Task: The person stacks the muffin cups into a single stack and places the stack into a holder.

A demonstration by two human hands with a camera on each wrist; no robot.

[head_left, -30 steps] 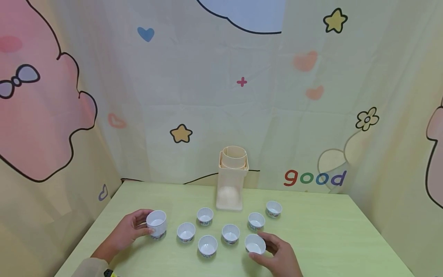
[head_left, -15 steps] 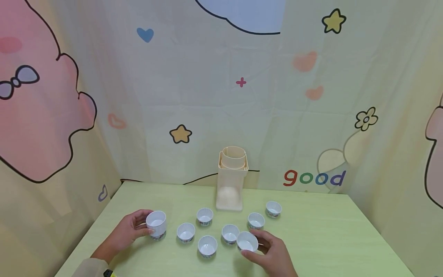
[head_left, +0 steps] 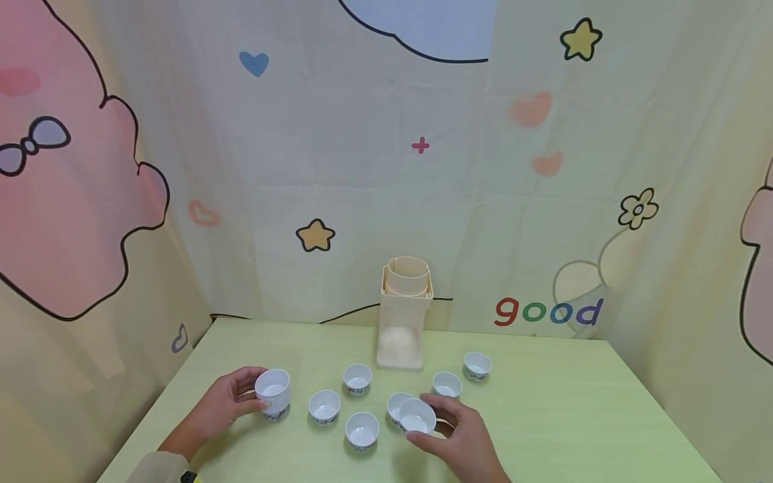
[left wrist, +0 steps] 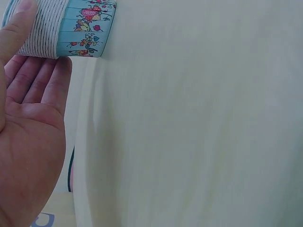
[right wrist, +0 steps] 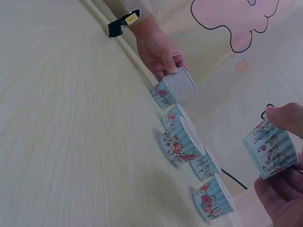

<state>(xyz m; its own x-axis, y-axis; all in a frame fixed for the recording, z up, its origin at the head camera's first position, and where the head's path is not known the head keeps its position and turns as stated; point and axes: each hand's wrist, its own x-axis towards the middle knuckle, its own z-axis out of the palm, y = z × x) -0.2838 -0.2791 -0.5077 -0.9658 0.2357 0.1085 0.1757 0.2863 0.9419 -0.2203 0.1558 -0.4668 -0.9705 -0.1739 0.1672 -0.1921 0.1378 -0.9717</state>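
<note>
On the left of the table, my left hand grips a stack of nested paper baking cups. In the left wrist view the stack shows many white rims above a light-blue printed side, with thumb and fingers on opposite sides. My right hand pinches a single paper baking cup between thumb and fingers. The right wrist view shows this cup held off the table, its blue wall printed with flowers. In the head view it partly covers another paper cup standing behind it.
Several more paper cups stand upright and apart, including a front one, one nearer the stack and one at far right. A cream-coloured dispenser-like stand with a round open top is at the table's back, before a printed curtain.
My right hand has carried its paper cup leftward, from beside the right-hand cups to overlapping the middle one. My left hand stays in place, gripping the stack.
</note>
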